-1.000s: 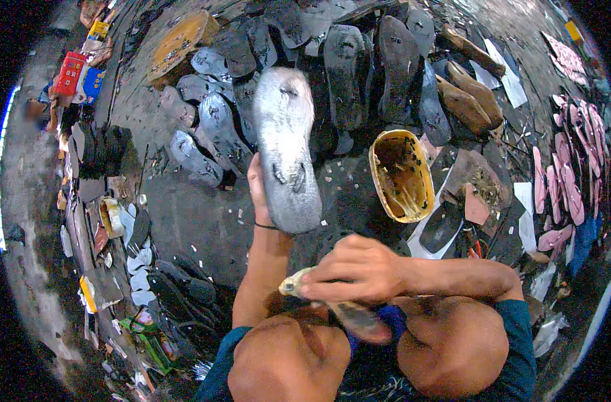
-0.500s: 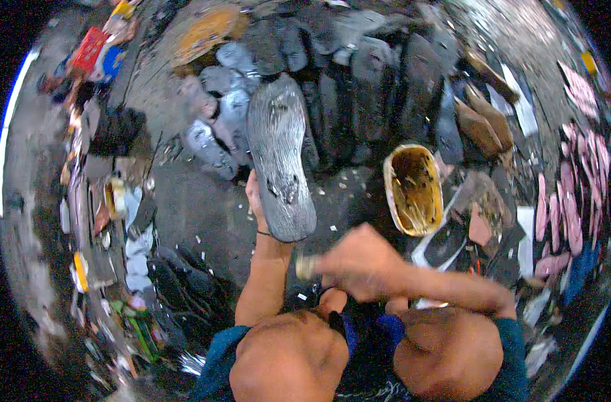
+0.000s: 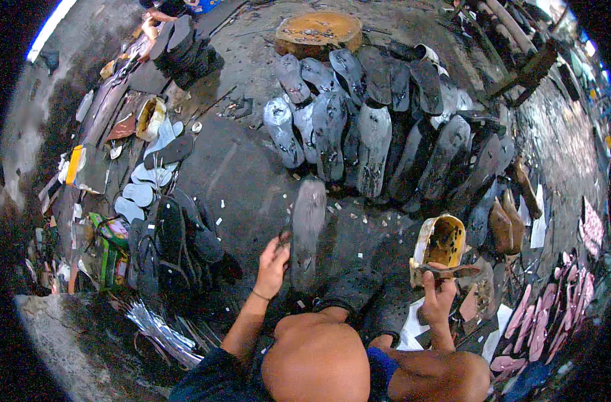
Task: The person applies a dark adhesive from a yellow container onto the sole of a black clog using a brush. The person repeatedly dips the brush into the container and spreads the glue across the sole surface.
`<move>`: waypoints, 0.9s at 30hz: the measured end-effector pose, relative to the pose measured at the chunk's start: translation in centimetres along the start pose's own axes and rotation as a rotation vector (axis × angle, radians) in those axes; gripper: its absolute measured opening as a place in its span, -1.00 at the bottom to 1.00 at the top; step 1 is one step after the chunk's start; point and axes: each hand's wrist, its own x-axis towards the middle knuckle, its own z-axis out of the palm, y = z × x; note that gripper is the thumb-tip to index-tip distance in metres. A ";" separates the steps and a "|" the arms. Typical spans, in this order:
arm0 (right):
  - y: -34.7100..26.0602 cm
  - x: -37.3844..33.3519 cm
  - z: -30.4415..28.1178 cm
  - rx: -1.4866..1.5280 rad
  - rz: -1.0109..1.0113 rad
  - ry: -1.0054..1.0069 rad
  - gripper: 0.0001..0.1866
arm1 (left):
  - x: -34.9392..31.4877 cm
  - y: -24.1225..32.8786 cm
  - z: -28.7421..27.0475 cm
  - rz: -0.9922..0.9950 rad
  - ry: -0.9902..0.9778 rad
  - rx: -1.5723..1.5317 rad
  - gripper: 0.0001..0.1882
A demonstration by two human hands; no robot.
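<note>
My left hand (image 3: 273, 269) is closed at the left edge of a long dark shoe sole (image 3: 309, 224), which stands tilted in front of my knees. The sole's grey upper face is blurred. My right hand (image 3: 439, 298) grips a short, flat brown brush-like tool (image 3: 461, 271) between thumb and fingers. That tool lies across the near rim of a cream tub (image 3: 422, 248), whose inside is yellow-brown with dark specks. Beyond the sole stand rows of other dark soles (image 3: 374, 151), several with a shiny grey coating.
A round wooden block (image 3: 319, 30) is at the back. To the left lie pale blue soles (image 3: 139, 194), dark sandals (image 3: 175, 238) and a second tub (image 3: 151, 119). Pink strips (image 3: 538, 328) and brown pieces (image 3: 506, 224) are on the right. Small white scraps dot the dark floor.
The view has shifted, with the rows of soles now farther right. My right hand has moved from beside the sole to the tub with its tool. The sole in my left hand is lower.
</note>
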 end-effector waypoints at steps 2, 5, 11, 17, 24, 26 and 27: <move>-1.1 0.3 -0.4 0.010 -0.015 0.016 -0.70 | 3.6 0.5 0.0 0.214 -0.100 -0.025 -0.59; -0.8 0.8 -1.5 -0.002 0.036 0.032 -0.70 | 10.8 4.5 3.3 0.022 -0.209 -0.404 -0.60; 0.8 1.1 -1.3 -0.005 0.021 -0.001 -0.71 | 26.5 3.7 1.4 0.109 -0.058 -0.761 -0.63; -3.4 1.2 -1.7 -0.635 0.394 0.086 -0.58 | 17.6 -0.5 1.2 0.191 0.150 -0.307 -0.59; -0.5 0.7 -2.9 -0.544 0.200 0.006 -0.59 | 0.1 6.0 -9.8 0.900 0.643 0.925 -0.81; -1.9 1.5 -1.9 -0.480 0.267 -0.040 -0.61 | -1.6 6.1 -15.7 0.746 0.953 1.188 -0.63; -1.8 1.7 -1.5 -0.427 0.283 -0.051 -0.61 | -2.0 6.1 -18.8 0.693 1.008 1.258 -0.59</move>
